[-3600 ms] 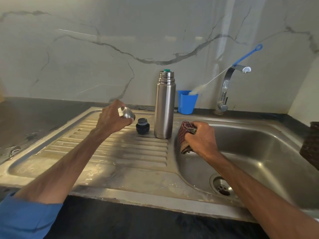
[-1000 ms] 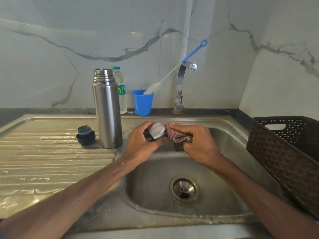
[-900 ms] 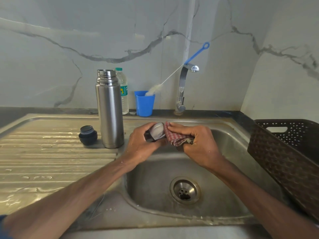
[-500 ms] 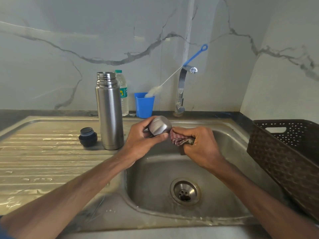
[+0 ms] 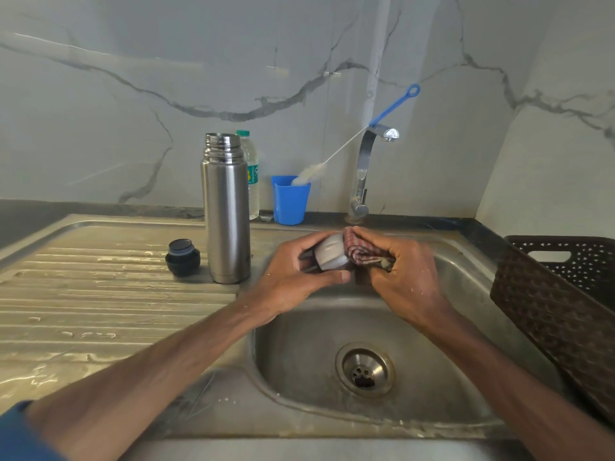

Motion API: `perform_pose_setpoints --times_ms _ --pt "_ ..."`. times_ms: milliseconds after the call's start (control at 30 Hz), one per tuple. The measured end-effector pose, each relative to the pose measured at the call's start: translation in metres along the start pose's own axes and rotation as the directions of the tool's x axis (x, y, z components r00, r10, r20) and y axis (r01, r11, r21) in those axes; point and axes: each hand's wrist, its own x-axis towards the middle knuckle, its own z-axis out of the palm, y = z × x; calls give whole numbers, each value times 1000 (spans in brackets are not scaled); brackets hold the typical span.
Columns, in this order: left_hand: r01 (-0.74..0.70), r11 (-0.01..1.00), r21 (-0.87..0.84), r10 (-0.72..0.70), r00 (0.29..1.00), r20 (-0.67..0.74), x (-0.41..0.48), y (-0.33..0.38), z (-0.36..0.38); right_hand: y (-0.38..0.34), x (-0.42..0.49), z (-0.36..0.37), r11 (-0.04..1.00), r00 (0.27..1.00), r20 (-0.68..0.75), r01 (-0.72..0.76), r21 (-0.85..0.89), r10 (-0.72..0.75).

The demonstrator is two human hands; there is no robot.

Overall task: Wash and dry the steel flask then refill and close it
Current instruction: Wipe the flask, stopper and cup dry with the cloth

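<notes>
1. The bottle (image 5: pixel 252 174) label cannot be read.
2. Steel sink (image 5: pixel 449 327), wet drainboard (image 5: pixel 100 311), marble wall.
3. Flask (image 5: pixel 226 207) upright on the drainboard, open, stopper (image 5: pixel 183 257) beside.
4. Left hand (image 5: pixel 293 277) grip holds the cup (image 5: pixel 329 252); right hand (image 5: pixel 406 277) grip holds the cloth (image 5: pixel 361 251) against it.
5. Basket (image 5: pixel 559 307) crowds the right edge.

Both forearms bare to the elbow. Left arm: blue sleeve (image 5: pixel 20 434) edge at lower corner (rolled or short, cannot tell). Hands bare, no rings or watch visible.
</notes>
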Motion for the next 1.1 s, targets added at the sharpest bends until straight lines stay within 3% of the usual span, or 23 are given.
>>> perform_pose_setpoints --times_ms 167,333,467,600,733,967,1100 --pt "-31 998 60 37 994 -105 1 -1 -6 1 -2 5 999 997 72 9 -37 -6" --pt "-60 984 166 66 997 -32 1 1 -6 -4 -1 5 988 988 56 142 66 -145" --pt "-63 971 231 58 998 25 2 0 -7 4 3 2 999 994 107 35 -18 -33" --pt "-49 961 272 73 994 -79 8 2 -22 6 -2 2 996 972 233 -22 -90 43" --pt "-39 966 257 61 995 -80 7 7 -25 -9 -7 9 999 994 108 30 16 -31" --pt "35 964 263 -20 998 -62 8 0 -26 -9 -2 3 991 991 -29 -133 -14 132" --pt "-24 976 215 25 1000 -3 6 4 -16 -3 -2 7 994 994 17 -107 -16 107"
